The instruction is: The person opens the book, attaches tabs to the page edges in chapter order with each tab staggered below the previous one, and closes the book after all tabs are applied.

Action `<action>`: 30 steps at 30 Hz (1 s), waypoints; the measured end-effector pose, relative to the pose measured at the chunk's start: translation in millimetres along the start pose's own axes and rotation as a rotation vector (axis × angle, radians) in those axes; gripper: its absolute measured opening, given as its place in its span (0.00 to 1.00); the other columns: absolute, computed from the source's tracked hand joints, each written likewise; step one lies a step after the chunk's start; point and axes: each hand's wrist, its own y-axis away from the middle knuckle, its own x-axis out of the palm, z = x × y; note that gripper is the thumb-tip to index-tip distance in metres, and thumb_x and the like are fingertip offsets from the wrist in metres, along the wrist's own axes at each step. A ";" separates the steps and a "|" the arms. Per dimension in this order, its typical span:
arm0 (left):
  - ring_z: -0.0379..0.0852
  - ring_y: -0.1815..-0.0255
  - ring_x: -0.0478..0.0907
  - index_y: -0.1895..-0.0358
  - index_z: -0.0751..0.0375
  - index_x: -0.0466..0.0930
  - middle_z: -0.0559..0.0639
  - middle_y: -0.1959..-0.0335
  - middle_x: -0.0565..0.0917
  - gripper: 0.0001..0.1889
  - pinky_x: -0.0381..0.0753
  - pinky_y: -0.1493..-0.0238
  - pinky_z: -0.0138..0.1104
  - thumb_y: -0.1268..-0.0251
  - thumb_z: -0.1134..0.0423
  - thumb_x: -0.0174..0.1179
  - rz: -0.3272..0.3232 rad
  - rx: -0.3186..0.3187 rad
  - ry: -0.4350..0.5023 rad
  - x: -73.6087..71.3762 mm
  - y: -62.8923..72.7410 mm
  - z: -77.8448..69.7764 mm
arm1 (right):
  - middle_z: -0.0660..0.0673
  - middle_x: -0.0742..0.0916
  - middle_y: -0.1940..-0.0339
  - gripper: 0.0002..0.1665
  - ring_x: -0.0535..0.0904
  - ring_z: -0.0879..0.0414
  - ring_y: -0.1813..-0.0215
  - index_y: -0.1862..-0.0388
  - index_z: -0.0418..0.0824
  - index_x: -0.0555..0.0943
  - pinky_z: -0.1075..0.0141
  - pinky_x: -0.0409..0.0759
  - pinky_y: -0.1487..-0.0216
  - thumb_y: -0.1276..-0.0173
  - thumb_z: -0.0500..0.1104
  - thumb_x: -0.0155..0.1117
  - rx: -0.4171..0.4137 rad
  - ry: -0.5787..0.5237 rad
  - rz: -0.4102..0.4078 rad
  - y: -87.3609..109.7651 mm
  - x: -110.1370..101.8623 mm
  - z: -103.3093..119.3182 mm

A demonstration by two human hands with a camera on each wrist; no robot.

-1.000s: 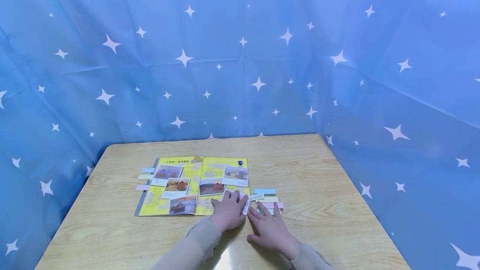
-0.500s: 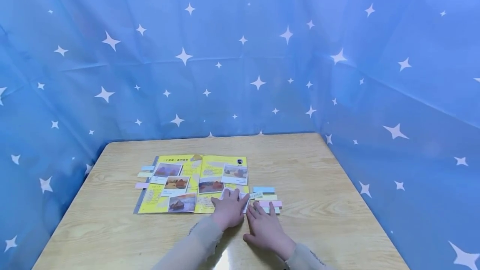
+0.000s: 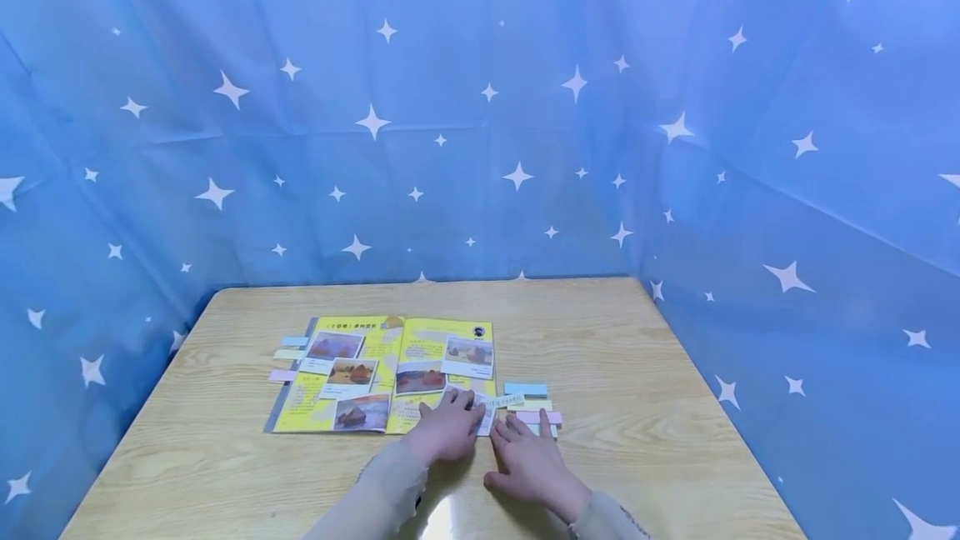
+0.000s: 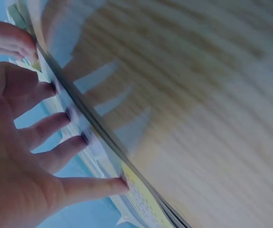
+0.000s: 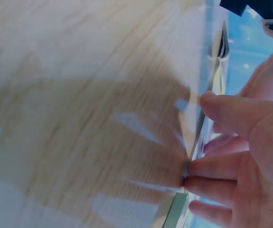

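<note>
An open magazine (image 3: pixel 408 417) with yellow pages and landscape pictures lies flat on the table. My left hand (image 3: pixel 448 427) rests on the lower right of its right page, fingers spread, partly covering a picture there. A pale strip with handwriting (image 3: pixel 504 401) sticks out past that page's right edge. Just below this strip, my right hand (image 3: pixel 531 465) touches down at the page edge with its fingertips, near several coloured sticky tabs (image 3: pixel 527 390). In the left wrist view, the left fingers (image 4: pixel 98 187) reach onto the page nearly straight. The right wrist view has the right fingers (image 5: pixel 212 168) extended.
The wooden table (image 3: pixel 637 390) extends around the magazine on every side. More sticky tabs (image 3: pixel 285 354) project from the magazine's left edge. A blue curtain with white stars (image 3: pixel 450 107) hangs behind the table and along its sides.
My left hand has slid slightly left, uncovering more of the page edge and of the handwritten strip. The right hand has shifted slightly left, its fingers lower over the tabs.
</note>
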 end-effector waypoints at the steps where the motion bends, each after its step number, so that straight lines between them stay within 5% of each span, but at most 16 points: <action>1: 0.59 0.26 0.55 0.31 0.49 0.71 0.54 0.27 0.63 0.24 0.56 0.43 0.74 0.30 0.54 0.53 0.001 -0.002 0.019 -1.1 0.5 1.4 | 0.43 0.79 0.36 0.44 0.68 0.42 0.32 0.37 0.36 0.76 0.28 0.50 0.36 0.41 0.67 0.62 -0.004 -0.005 0.004 -1.1 -0.2 -0.4; 11: 0.52 0.34 0.70 0.36 0.51 0.76 0.50 0.35 0.74 0.21 0.71 0.39 0.52 0.31 0.57 0.53 -0.058 0.051 0.013 -18.2 13.4 23.6 | 0.40 0.81 0.40 0.36 0.70 0.34 0.35 0.47 0.41 0.83 0.20 0.40 0.42 0.44 0.66 0.66 0.018 -0.094 -0.047 -12.7 -5.5 2.8; 18: 0.60 0.33 0.66 0.39 0.61 0.78 0.59 0.33 0.71 0.21 0.67 0.36 0.54 0.33 0.59 0.55 -0.130 0.045 0.140 -28.6 37.1 53.7 | 0.39 0.74 0.32 0.38 0.65 0.32 0.32 0.40 0.45 0.79 0.25 0.52 0.39 0.41 0.67 0.63 -0.055 -0.155 -0.054 -32.5 7.8 25.1; 23: 0.63 0.36 0.70 0.39 0.67 0.76 0.62 0.37 0.75 0.22 0.66 0.37 0.57 0.31 0.58 0.54 -0.173 -0.061 0.275 -34.5 59.1 72.1 | 0.43 0.70 0.28 0.41 0.60 0.39 0.27 0.33 0.48 0.74 0.26 0.49 0.37 0.40 0.69 0.59 -0.155 -0.183 0.017 -51.3 15.0 47.0; 30: 0.66 0.41 0.73 0.42 0.68 0.78 0.65 0.42 0.77 0.23 0.71 0.42 0.59 0.36 0.56 0.60 -0.224 -0.203 0.217 -34.1 94.0 92.1 | 0.44 0.66 0.26 0.42 0.55 0.37 0.25 0.29 0.51 0.69 0.23 0.45 0.40 0.39 0.68 0.60 -0.157 -0.212 0.058 -84.1 17.7 60.5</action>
